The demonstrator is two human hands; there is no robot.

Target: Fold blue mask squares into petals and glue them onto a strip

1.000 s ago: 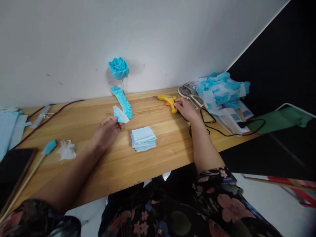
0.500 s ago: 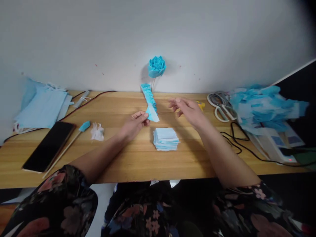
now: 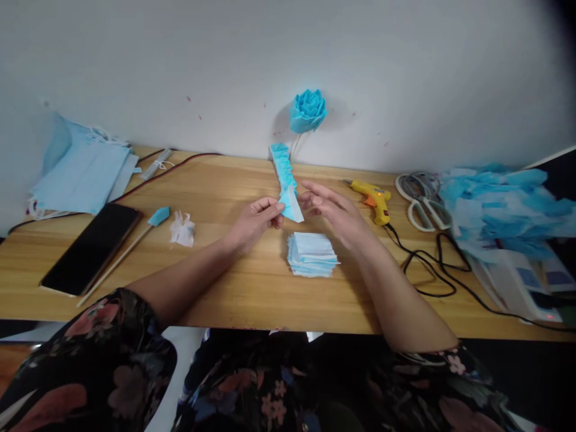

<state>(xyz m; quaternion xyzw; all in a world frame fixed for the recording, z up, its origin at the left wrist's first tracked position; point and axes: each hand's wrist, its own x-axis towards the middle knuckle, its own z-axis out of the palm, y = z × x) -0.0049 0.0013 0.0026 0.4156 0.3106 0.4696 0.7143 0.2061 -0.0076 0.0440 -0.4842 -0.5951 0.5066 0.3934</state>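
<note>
Between its thumb and fingers my left hand [image 3: 263, 219] pinches a folded piece of mask fabric [image 3: 293, 209], blue with a white edge. Behind that piece runs a ruffled row of blue fabric pieces [image 3: 282, 162] lying on the table; whether the two are joined I cannot tell. My right hand [image 3: 333, 210] hovers just right of the held piece, fingers apart and curved toward it, with nothing in them. Closer to me, below both hands, lies a neat stack of pale blue fabric squares [image 3: 312, 255].
A blue fabric flower [image 3: 308, 112] on a stem leans at the wall. At right are a yellow glue gun [image 3: 375, 197], scissors [image 3: 428, 215] and a heap of blue scraps [image 3: 504, 198]. At left lie masks [image 3: 85, 168], a phone [image 3: 92, 249], a blue-tipped stick [image 3: 121, 257] and white scrap [image 3: 182, 228].
My right hand has moved left toward the held piece, from near the glue gun, which now shows fully. The view has shifted slightly. My left hand keeps its hold.
</note>
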